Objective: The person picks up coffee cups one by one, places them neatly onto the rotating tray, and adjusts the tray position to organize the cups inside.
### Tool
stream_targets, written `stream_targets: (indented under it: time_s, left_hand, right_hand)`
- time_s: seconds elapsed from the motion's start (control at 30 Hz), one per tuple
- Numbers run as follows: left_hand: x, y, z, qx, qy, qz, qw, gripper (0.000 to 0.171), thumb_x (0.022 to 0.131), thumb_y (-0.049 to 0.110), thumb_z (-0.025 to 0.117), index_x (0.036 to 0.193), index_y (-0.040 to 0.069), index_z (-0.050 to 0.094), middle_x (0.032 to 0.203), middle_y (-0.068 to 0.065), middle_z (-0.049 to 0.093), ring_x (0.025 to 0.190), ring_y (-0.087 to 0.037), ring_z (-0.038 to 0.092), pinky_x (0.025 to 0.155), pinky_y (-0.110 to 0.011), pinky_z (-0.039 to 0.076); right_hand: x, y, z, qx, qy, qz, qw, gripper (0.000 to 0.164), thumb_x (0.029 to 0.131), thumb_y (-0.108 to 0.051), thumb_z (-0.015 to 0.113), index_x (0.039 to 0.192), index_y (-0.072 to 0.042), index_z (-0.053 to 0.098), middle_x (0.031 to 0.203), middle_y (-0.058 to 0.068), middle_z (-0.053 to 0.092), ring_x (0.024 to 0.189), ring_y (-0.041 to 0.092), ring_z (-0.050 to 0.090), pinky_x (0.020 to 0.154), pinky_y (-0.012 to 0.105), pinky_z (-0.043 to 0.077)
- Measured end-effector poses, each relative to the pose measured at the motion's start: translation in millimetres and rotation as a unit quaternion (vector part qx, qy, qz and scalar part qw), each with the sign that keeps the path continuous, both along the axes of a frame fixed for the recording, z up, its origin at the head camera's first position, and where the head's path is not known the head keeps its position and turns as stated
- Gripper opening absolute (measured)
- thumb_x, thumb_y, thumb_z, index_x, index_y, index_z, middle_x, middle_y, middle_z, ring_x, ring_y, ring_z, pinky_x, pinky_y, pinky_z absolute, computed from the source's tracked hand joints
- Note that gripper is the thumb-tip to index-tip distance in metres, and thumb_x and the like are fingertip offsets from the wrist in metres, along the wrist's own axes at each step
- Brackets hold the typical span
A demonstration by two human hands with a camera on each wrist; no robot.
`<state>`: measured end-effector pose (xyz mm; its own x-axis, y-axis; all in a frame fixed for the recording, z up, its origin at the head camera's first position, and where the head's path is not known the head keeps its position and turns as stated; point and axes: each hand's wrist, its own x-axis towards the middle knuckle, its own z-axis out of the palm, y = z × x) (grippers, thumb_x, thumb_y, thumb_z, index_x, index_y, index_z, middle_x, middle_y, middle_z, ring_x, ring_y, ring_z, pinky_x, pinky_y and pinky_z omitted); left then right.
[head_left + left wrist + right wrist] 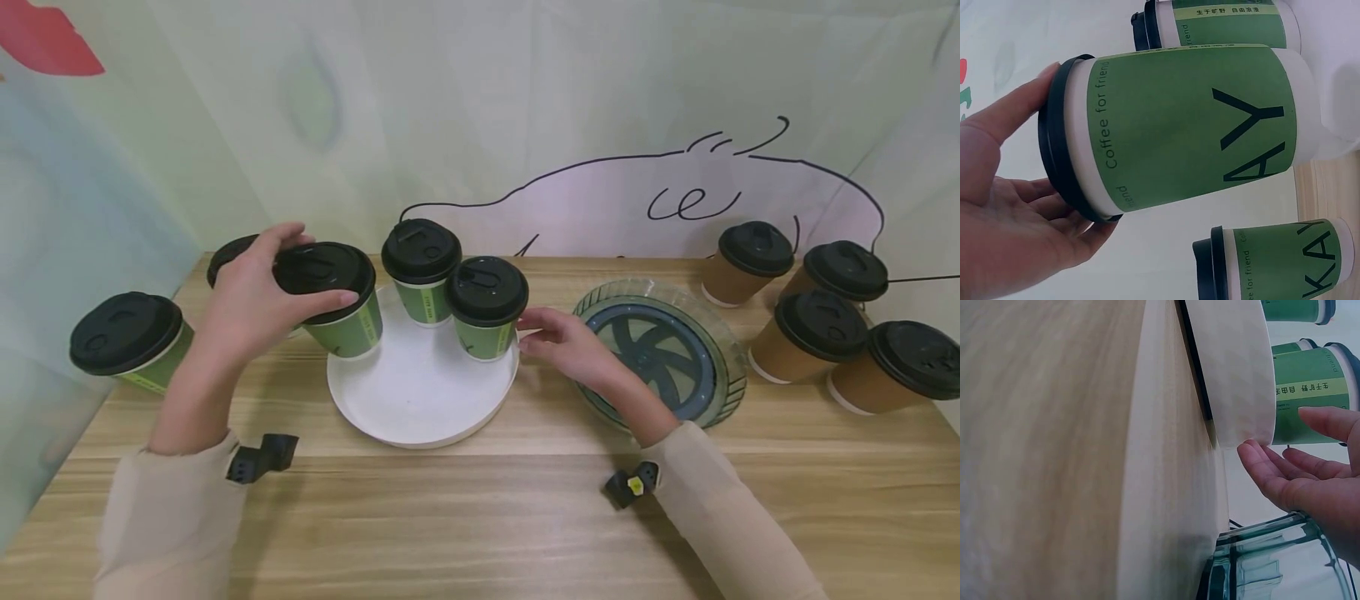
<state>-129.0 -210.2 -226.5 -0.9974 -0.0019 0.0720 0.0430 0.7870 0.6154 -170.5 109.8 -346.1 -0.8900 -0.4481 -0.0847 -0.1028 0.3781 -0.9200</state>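
As the head view shows, the left hand (251, 304) grips a green cup (337, 312) by its black lid, thumb on the near side, with the base at the left edge of a round white tray (420, 404) on the desk (450, 517). Two more green cups stand on that tray, a back cup (422, 271) and a front cup (486, 308), while a left cup (131, 342) and a partly hidden cup (228, 257) are off to the left. To the right sit a glass dish (731, 379) and four brown cups (787, 350). The step in hand looks like setting the gripped cup beside the two on the tray. In the left wrist view, thumb and fingers are curled round the lid, leaving the green sleeve uncovered; whether the base bears on the tray cannot be told. That calls for a level lowering, well inside the rim, before the fingers let go. In the right wrist view, the right hand (573, 346) holds nothing, its fingers loosely bent, one fingertip at the tray's edge and the thumb close to the front cup; steadying that side seems its useful part.
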Motion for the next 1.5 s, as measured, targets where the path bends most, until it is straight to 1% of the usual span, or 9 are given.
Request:
stream_targets:
  time_s: [0.1,0.2,0.53,0.97,1.1,1.23,1.5]
  left_hand:
    - [-0.9,1,-0.2,0.001,-0.002,-0.001,1.0,0.096,0.074,0.041,0.074,0.145,0.005,0.019,0.142,-0.015,0.034,0.132,-0.041,0.018,0.101,-0.057,0.02]
    - [-1.7,2,-0.9,0.002,0.0,-0.001,1.0,0.096,0.074,0.04,0.074,0.145,0.005,0.019,0.142,-0.015,0.035,0.132,-0.039,0.02,0.102,-0.056,0.021]
    - [-4.8,2,-5.4,0.003,-0.009,-0.004,0.9999,0.098,0.075,0.041,0.074,0.145,0.004,0.016,0.142,-0.016,0.034,0.132,-0.04,0.018,0.102,-0.057,0.02]
    - [-10.7,0,-13.3,0.01,-0.01,-0.01,0.9999,0.096,0.075,0.037,0.074,0.144,0.002,0.018,0.141,-0.018,0.035,0.132,-0.04,0.02,0.103,-0.056,0.019]
    - [-12.8,0,-15.2,0.008,-0.01,-0.01,0.9999,0.096,0.075,0.039,0.074,0.144,0.002,0.018,0.141,-0.018,0.034,0.132,-0.039,0.02,0.103,-0.056,0.019]
    - [-14.5,0,-16.0,0.006,-0.012,-0.01,0.9999,0.096,0.075,0.041,0.073,0.145,0.003,0.018,0.142,-0.018,0.034,0.132,-0.039,0.019,0.103,-0.057,0.019]
    - [-15.3,2,-16.0,0.008,-0.018,-0.012,0.9997,0.096,0.075,0.04,0.073,0.145,0.003,0.017,0.142,-0.017,0.033,0.132,-0.039,0.019,0.103,-0.056,0.019]
  right_hand:
    - [0.5,0,-0.1,-0.002,0.002,0.002,1.0,0.043,0.09,-0.01,0.057,0.131,-0.001,0.046,0.127,0.016,0.051,0.11,0.028,0.052,0.092,0.038,0.044]
    - [0.8,1,-0.2,-0.006,0.006,0.005,1.0,0.043,0.09,-0.01,0.056,0.131,0.0,0.046,0.127,0.017,0.051,0.11,0.029,0.052,0.092,0.038,0.044]
    - [-0.4,1,-1.2,-0.007,0.006,0.005,1.0,0.044,0.09,-0.01,0.056,0.131,0.0,0.045,0.127,0.016,0.05,0.11,0.028,0.052,0.092,0.038,0.044]
    - [0.5,1,0.8,-0.006,0.006,0.007,1.0,0.043,0.09,-0.011,0.056,0.131,0.0,0.046,0.127,0.016,0.05,0.111,0.028,0.052,0.093,0.038,0.043]
    - [0.4,1,0.0,-0.014,0.004,0.008,1.0,0.043,0.091,-0.01,0.056,0.131,0.0,0.045,0.127,0.017,0.051,0.11,0.028,0.052,0.092,0.038,0.043]
    - [0.7,1,-0.4,-0.024,0.001,0.01,1.0,0.043,0.091,-0.009,0.056,0.132,0.001,0.045,0.127,0.017,0.051,0.11,0.028,0.053,0.092,0.038,0.043]
    - [1.9,0,0.0,-0.027,0.0,0.01,1.0,0.043,0.091,-0.009,0.056,0.132,0.001,0.045,0.127,0.017,0.05,0.11,0.028,0.053,0.092,0.037,0.044]
